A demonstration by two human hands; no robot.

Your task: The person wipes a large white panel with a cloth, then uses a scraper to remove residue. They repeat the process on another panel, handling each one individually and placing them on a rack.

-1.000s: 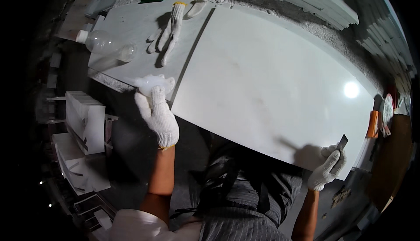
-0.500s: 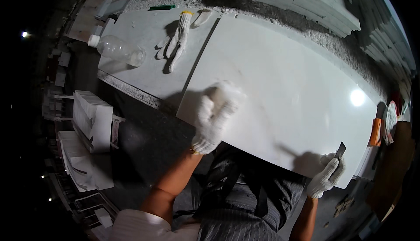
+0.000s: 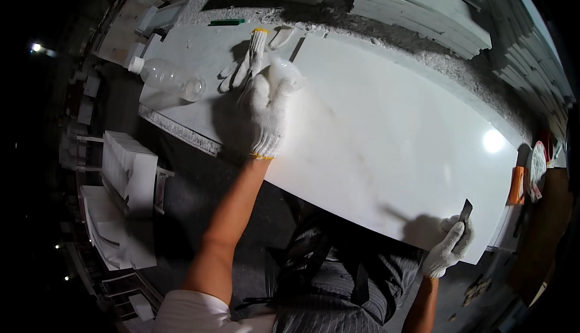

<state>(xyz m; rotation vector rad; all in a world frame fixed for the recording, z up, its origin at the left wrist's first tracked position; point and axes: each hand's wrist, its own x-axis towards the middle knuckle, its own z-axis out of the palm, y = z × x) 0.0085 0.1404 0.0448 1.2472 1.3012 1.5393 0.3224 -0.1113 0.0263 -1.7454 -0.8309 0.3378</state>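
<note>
A large, glossy white slab (image 3: 386, 127) with faint brownish veining lies on the bench in front of me. Near its left edge, my left hand (image 3: 270, 109), in a white knitted glove, is closed on a whitish wad (image 3: 282, 70) whose kind is unclear. Beside that hand is an empty white work glove (image 3: 244, 67) with a yellow cuff edge. My gloved right hand (image 3: 450, 245) is at the slab's near right corner. It grips a flat scraper blade (image 3: 466, 210) that points up and away, its lower part hidden by the fingers.
A clear plastic bottle (image 3: 169, 79) lies on the bench's left end, and a green strip (image 3: 227, 22) lies at its far edge. Stacked white slabs (image 3: 417, 12) stand beyond. An orange object (image 3: 516, 185) is past the right end. More stacked pieces (image 3: 130, 170) stand at left.
My left hand, with the wad, has moved away from me and slightly left, up to the slab's far left part. My right hand has hardly moved.
</note>
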